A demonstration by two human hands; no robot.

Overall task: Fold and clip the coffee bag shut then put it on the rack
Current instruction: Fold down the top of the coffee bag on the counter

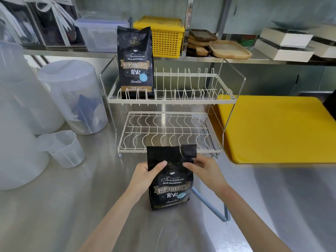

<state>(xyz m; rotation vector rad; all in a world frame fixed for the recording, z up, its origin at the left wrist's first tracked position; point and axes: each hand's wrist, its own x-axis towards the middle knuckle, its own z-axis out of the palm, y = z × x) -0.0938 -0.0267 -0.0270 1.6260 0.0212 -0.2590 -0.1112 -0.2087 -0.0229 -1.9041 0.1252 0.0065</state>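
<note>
A black coffee bag (171,186) stands upright on the steel counter just in front of the white two-tier wire rack (169,101). Its top edge is torn, with a flap sticking up at the right corner. My left hand (145,174) grips the bag's upper left side, thumb on the front. My right hand (203,170) pinches the upper right part below the flap. A long blue clip (211,206) lies on the counter to the right of the bag, partly hidden behind it and my right forearm. A second, identical coffee bag (135,62) stands on the rack's upper tier at the left.
A yellow cutting board (276,128) lies right of the rack. Translucent plastic pitchers (72,95) and a measuring cup (63,148) stand at the left. On the back shelf are a yellow basket (163,37), wooden trays (229,50) and white boxes (285,44).
</note>
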